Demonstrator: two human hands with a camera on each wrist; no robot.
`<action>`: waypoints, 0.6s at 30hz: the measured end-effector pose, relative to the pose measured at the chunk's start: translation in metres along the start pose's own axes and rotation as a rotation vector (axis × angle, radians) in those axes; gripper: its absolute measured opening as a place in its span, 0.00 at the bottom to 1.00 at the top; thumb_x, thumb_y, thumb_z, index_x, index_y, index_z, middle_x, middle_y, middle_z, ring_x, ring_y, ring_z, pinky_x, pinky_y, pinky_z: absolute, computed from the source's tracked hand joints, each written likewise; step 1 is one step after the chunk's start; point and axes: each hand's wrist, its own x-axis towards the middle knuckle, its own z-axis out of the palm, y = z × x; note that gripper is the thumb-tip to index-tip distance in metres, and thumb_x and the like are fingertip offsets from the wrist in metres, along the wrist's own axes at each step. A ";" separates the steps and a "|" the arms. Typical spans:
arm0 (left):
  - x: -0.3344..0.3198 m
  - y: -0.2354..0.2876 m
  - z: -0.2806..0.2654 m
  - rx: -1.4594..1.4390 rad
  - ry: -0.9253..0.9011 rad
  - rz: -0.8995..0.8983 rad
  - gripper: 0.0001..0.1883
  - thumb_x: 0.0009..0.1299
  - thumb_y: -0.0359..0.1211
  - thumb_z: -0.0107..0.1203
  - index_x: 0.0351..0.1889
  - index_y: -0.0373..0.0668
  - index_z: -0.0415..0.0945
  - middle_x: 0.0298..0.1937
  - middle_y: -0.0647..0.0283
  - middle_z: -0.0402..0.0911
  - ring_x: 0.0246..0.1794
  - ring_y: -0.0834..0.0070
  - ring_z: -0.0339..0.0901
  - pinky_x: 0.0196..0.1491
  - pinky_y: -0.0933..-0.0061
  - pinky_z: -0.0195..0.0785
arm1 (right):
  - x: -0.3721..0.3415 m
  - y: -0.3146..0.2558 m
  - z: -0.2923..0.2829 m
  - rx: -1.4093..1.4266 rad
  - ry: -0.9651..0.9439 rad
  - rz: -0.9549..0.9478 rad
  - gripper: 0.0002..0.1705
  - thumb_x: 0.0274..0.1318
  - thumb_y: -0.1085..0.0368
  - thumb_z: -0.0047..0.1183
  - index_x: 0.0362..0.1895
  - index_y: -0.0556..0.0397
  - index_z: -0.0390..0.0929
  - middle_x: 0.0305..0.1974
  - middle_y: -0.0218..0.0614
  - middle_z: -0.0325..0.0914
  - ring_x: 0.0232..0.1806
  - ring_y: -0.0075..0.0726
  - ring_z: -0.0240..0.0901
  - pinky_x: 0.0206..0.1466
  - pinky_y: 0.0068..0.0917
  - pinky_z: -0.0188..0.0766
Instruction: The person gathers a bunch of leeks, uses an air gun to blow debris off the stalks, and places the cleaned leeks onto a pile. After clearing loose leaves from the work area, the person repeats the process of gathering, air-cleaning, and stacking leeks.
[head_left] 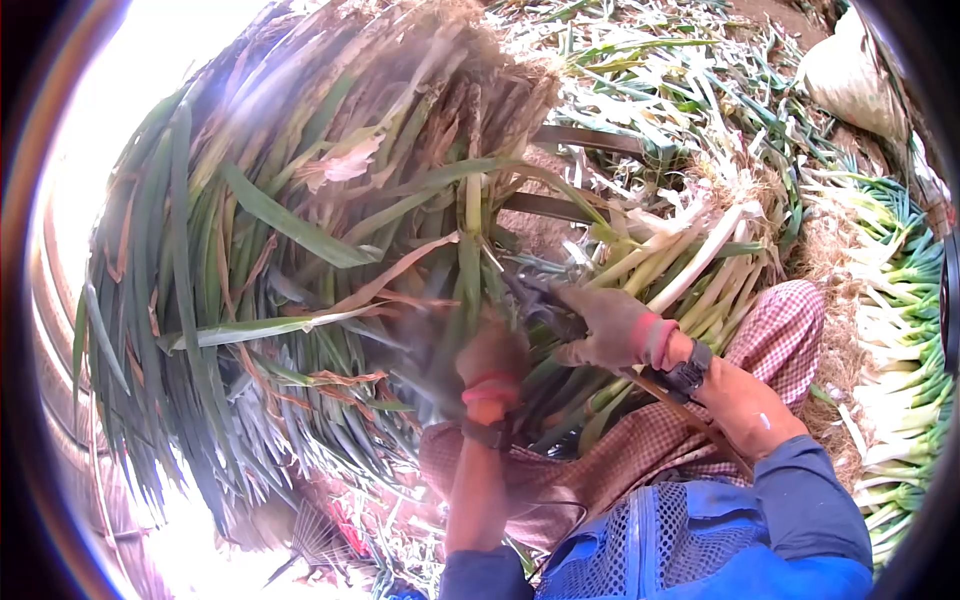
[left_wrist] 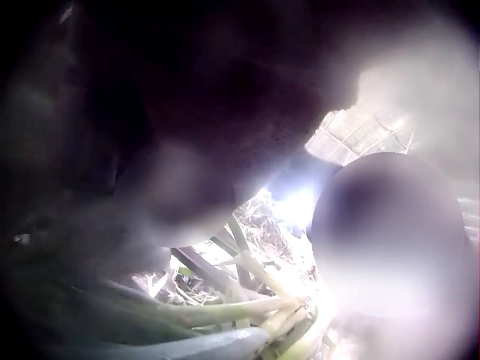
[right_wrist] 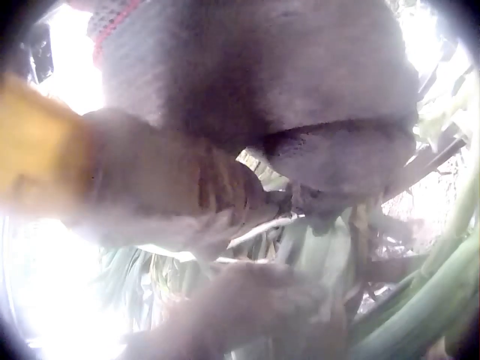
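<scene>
Both hands wear greyish work gloves with pink-red cuffs. My left hand, blurred, is over the green onion leaves between the large heap and the lap; its fingers do not show clearly. To its right, my right hand bends over the leafy ends of a bundle of green onions, near a dark blurred patch. Up close in the right wrist view, the thumb and fingers come together at a thin pale strip, pinching it. The left wrist view is mostly dark, with onion stalks below.
A large heap of green onions rises on the left, roots upward. Two dark bars run behind the bundle. Loose leaf scraps cover the ground ahead. A row of green onions lies at the right, below a pale sack.
</scene>
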 end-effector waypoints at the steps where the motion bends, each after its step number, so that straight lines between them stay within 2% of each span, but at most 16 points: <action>1: -0.002 -0.002 -0.003 -0.074 0.061 -0.032 0.17 0.73 0.47 0.61 0.46 0.45 0.88 0.44 0.47 0.90 0.45 0.46 0.89 0.50 0.48 0.80 | 0.004 0.000 0.000 -0.001 -0.005 0.001 0.44 0.55 0.50 0.73 0.70 0.55 0.71 0.48 0.58 0.86 0.52 0.65 0.85 0.60 0.51 0.78; 3: 0.003 -0.004 -0.013 -0.127 0.122 -0.022 0.17 0.72 0.47 0.63 0.47 0.46 0.88 0.43 0.47 0.90 0.45 0.45 0.88 0.50 0.48 0.80 | 0.023 -0.003 -0.003 -0.100 0.032 0.071 0.38 0.58 0.53 0.71 0.68 0.53 0.73 0.47 0.56 0.87 0.49 0.60 0.86 0.56 0.49 0.79; 5: 0.011 -0.007 -0.018 -0.174 0.182 -0.006 0.17 0.71 0.47 0.64 0.49 0.46 0.88 0.43 0.47 0.90 0.45 0.45 0.88 0.50 0.48 0.80 | 0.053 0.005 -0.010 -0.051 0.072 0.079 0.42 0.57 0.52 0.71 0.71 0.54 0.71 0.50 0.56 0.86 0.53 0.59 0.86 0.58 0.48 0.79; 7: 0.024 -0.010 -0.017 -0.302 0.297 0.009 0.19 0.70 0.46 0.67 0.52 0.46 0.87 0.45 0.48 0.90 0.49 0.46 0.87 0.53 0.49 0.79 | 0.078 -0.002 -0.029 -0.005 0.118 0.087 0.45 0.56 0.51 0.72 0.74 0.55 0.70 0.54 0.56 0.86 0.57 0.58 0.85 0.60 0.46 0.79; 8: 0.033 -0.012 -0.017 -0.304 0.299 0.011 0.19 0.70 0.46 0.67 0.52 0.46 0.87 0.45 0.48 0.90 0.49 0.46 0.87 0.53 0.49 0.79 | 0.088 -0.008 -0.041 -0.031 0.121 0.132 0.44 0.56 0.51 0.71 0.72 0.55 0.72 0.52 0.55 0.87 0.54 0.57 0.86 0.58 0.47 0.80; 12: 0.067 -0.011 -0.003 -0.107 0.519 0.062 0.22 0.69 0.47 0.68 0.57 0.48 0.85 0.48 0.51 0.89 0.54 0.48 0.86 0.56 0.49 0.79 | 0.135 -0.014 -0.069 -0.156 0.156 0.237 0.41 0.55 0.50 0.70 0.70 0.53 0.74 0.47 0.54 0.88 0.48 0.56 0.88 0.55 0.47 0.81; 13: 0.074 -0.011 0.001 -0.036 0.606 0.054 0.22 0.69 0.47 0.68 0.58 0.48 0.85 0.49 0.52 0.89 0.55 0.49 0.86 0.57 0.49 0.79 | 0.142 -0.013 -0.074 -0.148 0.183 0.186 0.42 0.55 0.49 0.70 0.70 0.54 0.73 0.48 0.55 0.88 0.49 0.56 0.88 0.55 0.46 0.81; 14: 0.080 -0.011 0.004 -0.037 0.605 0.055 0.22 0.69 0.47 0.68 0.58 0.48 0.85 0.49 0.52 0.89 0.55 0.49 0.86 0.57 0.49 0.79 | 0.147 -0.012 -0.075 -0.148 0.183 0.187 0.42 0.55 0.49 0.70 0.70 0.54 0.73 0.48 0.55 0.88 0.49 0.56 0.88 0.55 0.46 0.81; 16: 0.092 -0.011 0.007 0.106 0.445 -0.039 0.25 0.68 0.49 0.68 0.59 0.49 0.84 0.50 0.52 0.89 0.56 0.47 0.86 0.57 0.48 0.79 | 0.152 -0.015 -0.076 -0.155 0.170 0.195 0.42 0.54 0.49 0.70 0.70 0.54 0.72 0.48 0.56 0.88 0.49 0.57 0.88 0.56 0.46 0.81; 17: 0.097 -0.012 0.008 0.105 0.444 -0.038 0.25 0.68 0.49 0.68 0.59 0.49 0.84 0.50 0.52 0.89 0.56 0.47 0.86 0.57 0.48 0.79 | 0.148 -0.015 -0.072 -0.169 0.175 0.186 0.42 0.55 0.49 0.70 0.69 0.54 0.73 0.47 0.56 0.87 0.49 0.57 0.88 0.56 0.47 0.80; 18: 0.103 -0.016 0.011 0.095 0.444 -0.006 0.19 0.68 0.49 0.67 0.49 0.48 0.84 0.44 0.54 0.88 0.50 0.51 0.86 0.55 0.51 0.79 | 0.141 -0.014 -0.067 -0.172 0.175 0.187 0.42 0.55 0.49 0.70 0.69 0.54 0.73 0.47 0.56 0.87 0.49 0.57 0.88 0.56 0.47 0.80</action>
